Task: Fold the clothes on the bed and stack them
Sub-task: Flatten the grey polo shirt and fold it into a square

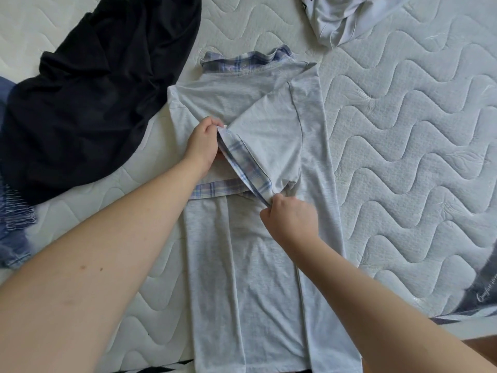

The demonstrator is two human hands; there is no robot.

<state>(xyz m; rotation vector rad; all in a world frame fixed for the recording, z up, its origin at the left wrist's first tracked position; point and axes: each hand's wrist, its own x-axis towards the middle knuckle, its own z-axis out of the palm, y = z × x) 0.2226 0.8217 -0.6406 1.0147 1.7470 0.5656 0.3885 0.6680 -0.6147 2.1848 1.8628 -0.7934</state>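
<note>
From my remote seat, I see a grey shirt (258,265) lying lengthwise on the quilted mattress (403,130), its plaid collar (242,63) at the far end and its hem towards the camera. Both sides are folded inward, and the right sleeve (269,141) lies across the chest. The left hand (204,144) pinches the far end of that sleeve's plaid cuff (244,168) between curled fingers, while the right hand (291,219) pinches the near end, so that the cuff runs taut between the two. A second plaid cuff (212,191) lies flat beneath, partly under the left wrist. To the left, just beside the shirt, a black garment (88,98) sprawls unfolded; beyond it, at the left edge, lies blue fabric (13,232), partly out of view. A crumpled white garment (347,17) sits at the top, apart from the collar. Dark cloth with pale lettering (481,289) shows at the right edge, blurred
</note>
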